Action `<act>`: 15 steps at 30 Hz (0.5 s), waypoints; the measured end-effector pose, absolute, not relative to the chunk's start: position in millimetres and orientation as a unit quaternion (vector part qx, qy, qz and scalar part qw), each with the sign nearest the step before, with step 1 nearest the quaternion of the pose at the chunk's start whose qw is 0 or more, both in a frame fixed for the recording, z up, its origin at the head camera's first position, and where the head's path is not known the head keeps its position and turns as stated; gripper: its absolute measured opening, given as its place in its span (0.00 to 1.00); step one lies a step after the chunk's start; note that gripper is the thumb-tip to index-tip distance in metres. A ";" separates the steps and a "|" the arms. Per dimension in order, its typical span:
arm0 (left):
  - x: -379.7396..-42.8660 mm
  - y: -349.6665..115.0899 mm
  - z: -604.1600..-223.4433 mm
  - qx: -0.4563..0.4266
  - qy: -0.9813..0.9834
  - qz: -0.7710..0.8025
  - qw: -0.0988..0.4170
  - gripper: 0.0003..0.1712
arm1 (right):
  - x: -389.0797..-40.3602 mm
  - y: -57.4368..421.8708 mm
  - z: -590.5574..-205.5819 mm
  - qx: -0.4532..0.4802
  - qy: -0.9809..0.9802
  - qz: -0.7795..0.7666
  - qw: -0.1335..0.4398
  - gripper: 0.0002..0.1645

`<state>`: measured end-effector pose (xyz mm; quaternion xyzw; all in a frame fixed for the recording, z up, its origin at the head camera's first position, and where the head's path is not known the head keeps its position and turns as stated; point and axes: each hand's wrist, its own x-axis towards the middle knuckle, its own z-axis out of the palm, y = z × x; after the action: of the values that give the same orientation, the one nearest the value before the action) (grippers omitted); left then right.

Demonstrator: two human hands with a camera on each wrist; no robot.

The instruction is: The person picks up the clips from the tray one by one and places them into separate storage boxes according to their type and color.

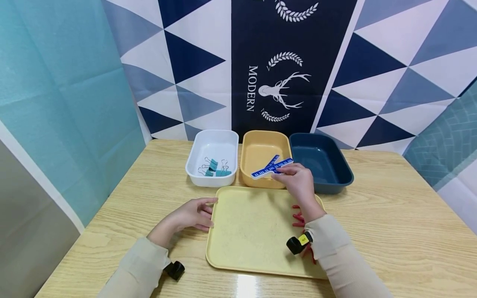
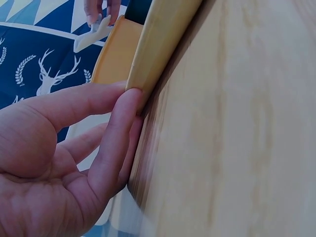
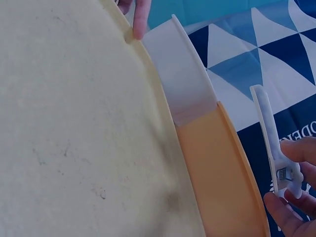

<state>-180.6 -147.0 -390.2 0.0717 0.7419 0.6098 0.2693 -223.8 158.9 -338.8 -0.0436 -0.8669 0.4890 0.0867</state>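
My right hand (image 1: 298, 178) pinches a blue-and-white spring clip with a piano-key pattern (image 1: 262, 171) above the yellow-orange bin (image 1: 247, 176). In the right wrist view the clip's pale underside (image 3: 269, 128) and its small metal spring show between thumb and fingers. Another blue piano-key piece (image 1: 274, 159) appears behind it, apparently in the bin. My left hand (image 1: 195, 214) touches the left rim of the pale yellow tray (image 1: 253, 231) with its fingertips. Several red clips (image 1: 298, 218) lie at the tray's right side, partly hidden under my right arm.
A white bin (image 1: 212, 140) with several teal binder clips (image 1: 222, 172) stands left of the yellow-orange bin, and a dark blue bin (image 1: 316, 153) stands to its right. All three line up behind the tray on the wooden table (image 1: 391, 215). A patterned cloth (image 1: 201, 58) hangs behind.
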 end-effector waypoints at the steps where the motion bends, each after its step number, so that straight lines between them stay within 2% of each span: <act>1: -180.8 -147.0 -390.3 0.072 0.742 0.610 0.269 0.43 | -224.7 158.9 -338.9 -0.044 -0.868 0.487 0.087 0.20; 15: -181.6 -147.4 -391.0 0.068 0.743 0.609 0.270 0.44 | -239.4 155.3 -340.7 -0.045 -0.868 0.487 0.091 0.20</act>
<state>-181.6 -147.4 -391.0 0.0681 0.7431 0.6085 0.2698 -239.4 155.3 -340.7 -0.0453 -0.8675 0.4868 0.0911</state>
